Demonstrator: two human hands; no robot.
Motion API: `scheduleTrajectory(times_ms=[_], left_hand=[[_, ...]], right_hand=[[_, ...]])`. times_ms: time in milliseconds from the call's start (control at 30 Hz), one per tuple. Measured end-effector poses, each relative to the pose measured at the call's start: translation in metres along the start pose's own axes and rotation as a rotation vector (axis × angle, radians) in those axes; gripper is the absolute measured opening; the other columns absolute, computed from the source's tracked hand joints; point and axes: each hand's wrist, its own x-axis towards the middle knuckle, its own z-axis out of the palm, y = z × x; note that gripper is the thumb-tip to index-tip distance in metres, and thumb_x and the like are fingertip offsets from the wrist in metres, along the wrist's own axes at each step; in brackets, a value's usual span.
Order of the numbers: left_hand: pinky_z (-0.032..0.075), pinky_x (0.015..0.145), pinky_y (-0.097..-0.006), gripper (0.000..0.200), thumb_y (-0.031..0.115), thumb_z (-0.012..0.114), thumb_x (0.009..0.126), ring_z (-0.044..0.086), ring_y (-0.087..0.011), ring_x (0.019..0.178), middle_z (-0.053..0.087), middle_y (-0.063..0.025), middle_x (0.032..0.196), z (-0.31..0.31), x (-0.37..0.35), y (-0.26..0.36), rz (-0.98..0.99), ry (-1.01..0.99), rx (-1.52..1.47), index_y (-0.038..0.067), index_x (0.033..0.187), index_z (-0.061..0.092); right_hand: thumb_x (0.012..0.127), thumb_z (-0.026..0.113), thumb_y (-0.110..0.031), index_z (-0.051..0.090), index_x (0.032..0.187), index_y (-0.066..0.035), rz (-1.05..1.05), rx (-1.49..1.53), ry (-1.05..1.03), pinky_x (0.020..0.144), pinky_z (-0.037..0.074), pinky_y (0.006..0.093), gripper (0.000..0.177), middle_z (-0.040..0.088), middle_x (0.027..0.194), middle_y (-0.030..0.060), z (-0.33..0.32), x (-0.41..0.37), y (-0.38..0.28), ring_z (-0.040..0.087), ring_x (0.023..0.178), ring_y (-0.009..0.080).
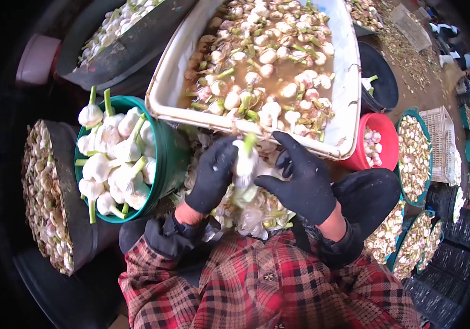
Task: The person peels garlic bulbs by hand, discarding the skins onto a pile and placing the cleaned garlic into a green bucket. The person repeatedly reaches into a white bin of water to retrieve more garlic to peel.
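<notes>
Black gloves cover both hands. My left hand (210, 174) is closed on a garlic bulb (246, 163), which stands roughly upright with its short green stem at the top and is blurred by motion. To the right of the bulb, my right hand (303, 183) has its thumb and fingers spread apart, the thumb tip close to the bulb's lower side; whether it touches cannot be made out. Below the hands lies a heap of loose garlic skins (257, 214). Just beyond them, a white tub (164, 112) holds many unpeeled bulbs in brown water.
At left stands a green bucket (161, 175) of clean white bulbs, beside a dark container (76, 192) of garlic. A red bucket (387, 143) with some bulbs is at right, near a green-rimmed basket (431, 159) and a white crate (437, 140). Black crates (443, 274) stand lower right.
</notes>
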Motion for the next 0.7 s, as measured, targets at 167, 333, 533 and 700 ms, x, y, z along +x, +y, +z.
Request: scheduleTrajectory(times_ms=[167,333,533,700], left_hand=[[0.04,0.1,-0.0328,0.053,0.017,0.064,0.089,0.05,-0.0168,0.116,0.053,-0.0098,0.128,0.016,-0.006,-0.012,0.064,-0.176,0.283,-0.002,0.134,0.044],[0.046,0.074,-0.0265,0.035,0.023,0.064,0.089,0.055,-0.0102,0.08,0.061,-0.0005,0.091,0.032,-0.017,-0.008,-0.133,-0.287,0.39,-0.001,0.113,0.057],[0.046,0.063,-0.0286,0.019,0.013,0.059,0.09,0.055,-0.0164,0.064,0.059,-0.0053,0.075,0.021,-0.012,-0.024,0.132,-0.396,0.68,0.001,0.105,0.06],[0.051,0.067,-0.0397,0.038,0.022,0.065,0.082,0.064,-0.0347,0.074,0.063,-0.017,0.086,0.027,-0.016,-0.012,0.19,-0.521,1.31,0.003,0.114,0.059]], right_hand=[[0.077,0.072,-0.015,0.067,0.096,-0.005,-0.046,0.385,-0.021,0.067,0.053,0.0364,0.022,0.067,0.085,0.0153,0.009,0.007,0.009,0.067,0.076,0.031],[0.081,0.068,-0.013,0.065,0.089,-0.004,0.082,0.396,0.012,0.061,0.05,0.0347,0.012,0.065,0.074,0.0139,-0.019,0.012,0.022,0.064,0.064,0.0252],[0.085,0.068,-0.014,0.068,0.094,-0.003,-0.04,0.002,0.653,0.068,0.052,0.0334,0.015,0.07,0.082,0.0125,-0.125,0.073,0.109,0.069,0.077,0.0206],[0.079,0.071,-0.033,0.064,0.109,-0.005,0.257,-0.712,0.646,0.08,0.051,0.0419,0.042,0.069,0.095,0.0161,-0.185,0.122,0.158,0.066,0.09,0.0339]])
